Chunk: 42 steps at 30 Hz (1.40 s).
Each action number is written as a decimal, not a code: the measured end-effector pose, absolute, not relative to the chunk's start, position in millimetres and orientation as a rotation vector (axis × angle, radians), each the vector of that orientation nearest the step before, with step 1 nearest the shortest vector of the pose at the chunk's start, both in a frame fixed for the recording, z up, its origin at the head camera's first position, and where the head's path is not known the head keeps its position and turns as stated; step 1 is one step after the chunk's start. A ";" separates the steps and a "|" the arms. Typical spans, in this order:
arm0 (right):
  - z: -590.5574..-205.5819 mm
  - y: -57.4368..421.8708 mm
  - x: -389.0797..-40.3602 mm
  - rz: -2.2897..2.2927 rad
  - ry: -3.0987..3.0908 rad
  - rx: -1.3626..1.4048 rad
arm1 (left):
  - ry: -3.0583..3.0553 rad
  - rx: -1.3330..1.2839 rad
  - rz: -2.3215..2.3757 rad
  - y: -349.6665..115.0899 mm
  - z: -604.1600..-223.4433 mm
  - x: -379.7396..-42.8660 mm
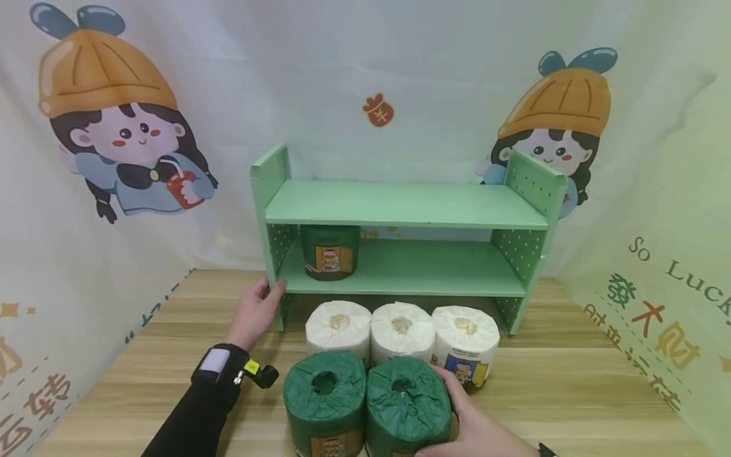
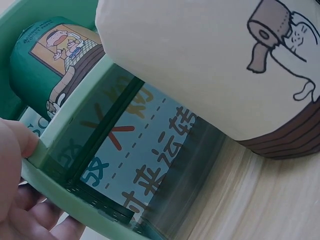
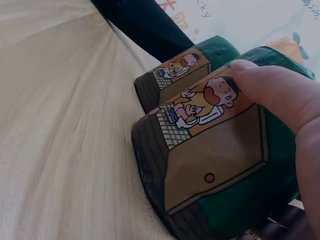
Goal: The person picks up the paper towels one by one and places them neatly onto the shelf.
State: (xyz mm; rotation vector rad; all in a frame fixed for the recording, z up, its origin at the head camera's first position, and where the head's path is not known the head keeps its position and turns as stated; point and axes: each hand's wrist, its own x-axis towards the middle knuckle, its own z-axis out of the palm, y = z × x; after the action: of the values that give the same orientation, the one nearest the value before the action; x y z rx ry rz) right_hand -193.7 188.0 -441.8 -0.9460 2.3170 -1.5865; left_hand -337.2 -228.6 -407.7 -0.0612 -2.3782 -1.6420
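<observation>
My left hand point(image 1: 256, 315) holds the left side panel of a mint-green two-tier shelf point(image 1: 407, 204); in the left wrist view its thumb point(image 2: 17, 140) lies on the front edge and the fingers are round the outside. My right hand point(image 1: 482, 426) grips the right one of two green-wrapped toilet paper rolls point(image 1: 408, 406), thumb on its printed near side. The other green toilet roll point(image 1: 324, 400) stands right beside it on the table. One more green toilet roll point(image 1: 330, 254) stands at the left end of the lower shelf.
Three white-wrapped toilet rolls point(image 1: 401, 330) stand in a row between the shelf and the green pair. The table point(image 1: 577, 374) has a wood-grain top. A printed cloth point(image 1: 331, 76) hangs behind and at both sides.
</observation>
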 end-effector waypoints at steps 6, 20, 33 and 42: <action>-445.9 183.6 -194.1 -1.669 2.197 -0.887 | -2.394 -0.075 -1.615 -230.3 -405.7 -335.8; -451.9 181.4 -193.2 -1.715 2.246 -0.889 | -2.400 -0.058 -1.597 -229.3 -406.5 -335.5; -451.5 184.6 -190.2 -1.736 2.195 -0.836 | -2.409 -0.067 -1.578 -229.8 -408.5 -335.6; -452.8 184.2 -191.7 -1.874 1.973 -0.926 | -2.410 -0.063 -1.594 -230.4 -407.1 -334.8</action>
State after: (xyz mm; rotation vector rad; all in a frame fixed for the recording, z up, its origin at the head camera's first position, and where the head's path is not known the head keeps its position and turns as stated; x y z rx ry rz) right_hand -191.7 184.2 -452.8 -0.9264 1.9730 -1.8742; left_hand -334.8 -230.4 -407.1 -0.0634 -2.4103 -1.5939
